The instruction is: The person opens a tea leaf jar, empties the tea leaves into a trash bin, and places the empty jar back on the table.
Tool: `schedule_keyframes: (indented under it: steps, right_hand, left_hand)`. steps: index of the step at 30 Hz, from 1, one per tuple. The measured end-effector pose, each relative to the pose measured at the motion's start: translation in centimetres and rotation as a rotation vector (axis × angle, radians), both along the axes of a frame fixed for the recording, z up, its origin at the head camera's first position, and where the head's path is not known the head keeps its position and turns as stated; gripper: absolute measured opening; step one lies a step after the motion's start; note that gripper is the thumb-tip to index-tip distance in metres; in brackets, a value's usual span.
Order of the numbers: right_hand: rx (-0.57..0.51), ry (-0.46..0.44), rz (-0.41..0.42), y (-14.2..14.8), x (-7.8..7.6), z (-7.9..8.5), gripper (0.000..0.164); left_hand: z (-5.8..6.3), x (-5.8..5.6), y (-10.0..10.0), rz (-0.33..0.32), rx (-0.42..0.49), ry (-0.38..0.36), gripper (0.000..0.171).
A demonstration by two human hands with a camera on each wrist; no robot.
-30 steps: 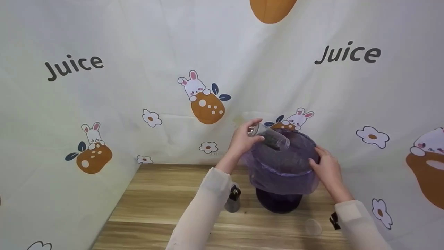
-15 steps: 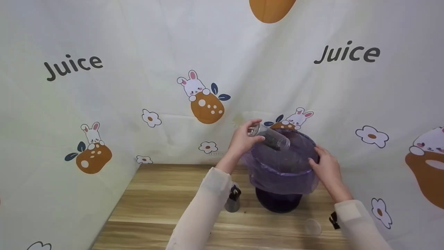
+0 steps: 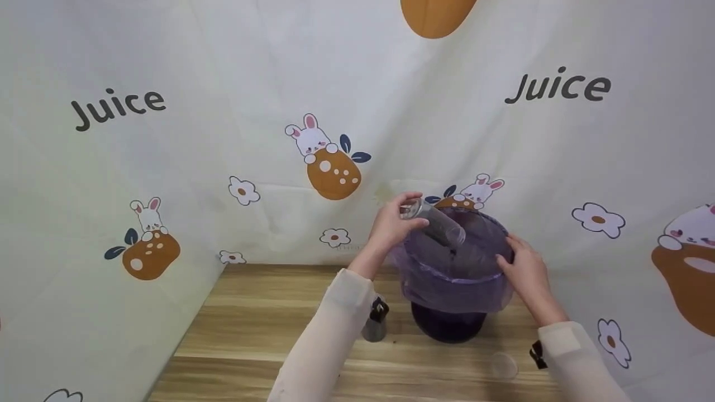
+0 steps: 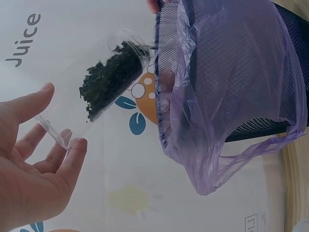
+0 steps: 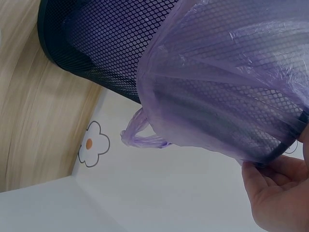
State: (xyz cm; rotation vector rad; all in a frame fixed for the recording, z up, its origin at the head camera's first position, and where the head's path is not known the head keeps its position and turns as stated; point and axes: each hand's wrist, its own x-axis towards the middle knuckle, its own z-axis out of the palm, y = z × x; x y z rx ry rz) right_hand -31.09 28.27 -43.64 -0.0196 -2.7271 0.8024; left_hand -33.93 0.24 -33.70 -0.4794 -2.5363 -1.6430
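Observation:
In the head view my left hand (image 3: 391,226) holds a clear jar (image 3: 435,220) by its base end, tipped mouth-down over the bin. Dark green dried leaves (image 4: 113,77) lie along the jar's lower side in the left wrist view. A few dark bits (image 3: 453,254) show just below its mouth. The bin (image 3: 449,326) is dark mesh and stands upright, lined with a translucent purple bag (image 3: 452,293) folded over the rim. At the rim's right side, my right hand (image 3: 528,268) pinches the bag and edge, thumb inside; the right wrist view shows its curled fingers (image 5: 253,181) there.
A small grey see-through container (image 3: 375,330) stands on the wooden table (image 3: 268,312) left of the bin, partly behind the left sleeve. A clear round lid (image 3: 504,365) lies near the right sleeve. Behind the table hangs a printed cloth (image 3: 268,139).
The jar tilts slightly more steeply, and its dark contents have slid to the mouth, with bits now below it. My right hand has stayed at the rim.

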Motion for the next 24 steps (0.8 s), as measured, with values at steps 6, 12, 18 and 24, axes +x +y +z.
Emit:
schedule_keyframes:
  steps: [6,12,18,24]
  right_hand:
    - [-0.006,0.007,0.004,-0.06,0.08,0.00,0.055]
    - [-0.009,0.011,0.003,-0.08,0.06,-0.04,0.055]
    - [-0.007,0.023,0.005,-0.06,0.05,-0.10,0.055]
    - [-0.015,0.013,0.006,-0.06,0.03,-0.11,0.055]
  left_hand:
    - [0.01,-0.07,0.03,-0.003,-0.012,0.017,0.054]
    - [-0.10,-0.11,0.08,-0.003,-0.011,0.018,0.055]
    - [-0.15,-0.13,0.07,0.004,-0.005,0.021,0.055]
    - [-0.17,-0.11,0.09,0.002,-0.003,0.020,0.055]
